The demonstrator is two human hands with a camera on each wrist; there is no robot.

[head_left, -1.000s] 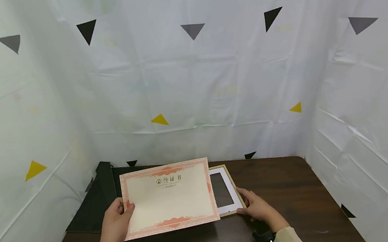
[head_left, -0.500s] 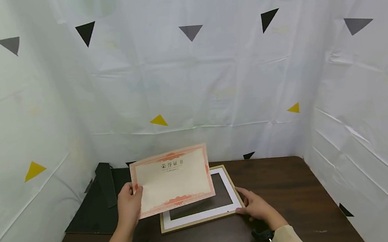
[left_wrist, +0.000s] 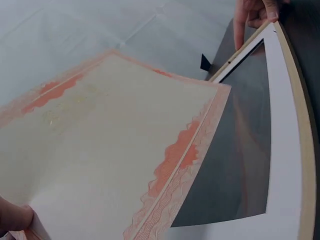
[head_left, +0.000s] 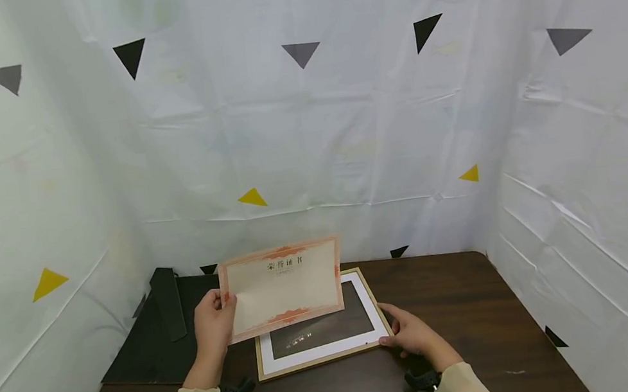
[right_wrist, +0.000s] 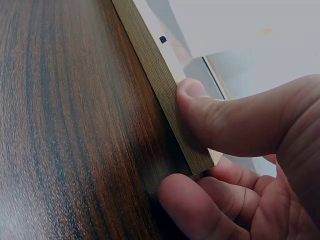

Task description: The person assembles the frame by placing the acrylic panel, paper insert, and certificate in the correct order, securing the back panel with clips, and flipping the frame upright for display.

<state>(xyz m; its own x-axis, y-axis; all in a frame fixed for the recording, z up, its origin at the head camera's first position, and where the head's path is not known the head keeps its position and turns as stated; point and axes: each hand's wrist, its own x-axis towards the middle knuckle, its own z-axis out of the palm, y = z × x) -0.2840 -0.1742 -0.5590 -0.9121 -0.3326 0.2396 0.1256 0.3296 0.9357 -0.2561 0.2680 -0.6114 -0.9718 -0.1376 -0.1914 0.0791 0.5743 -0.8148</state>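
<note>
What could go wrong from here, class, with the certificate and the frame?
The left hand holds the certificate only by its left edge, so the sheet might bend or crease. In the head view it hides part of the frame, so it could be lowered crooked. The right hand grips the frame near one corner, so a knock might swing it.

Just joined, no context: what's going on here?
A person's left hand pinches a red-bordered certificate sheet by its left edge, tilted and raised over a picture frame on the dark wooden table. The right hand holds the frame at its near right corner. The sheet hides part of the frame but isn't set in it. A black board with a black strip on it lies to the left, apart from the frame.
</note>
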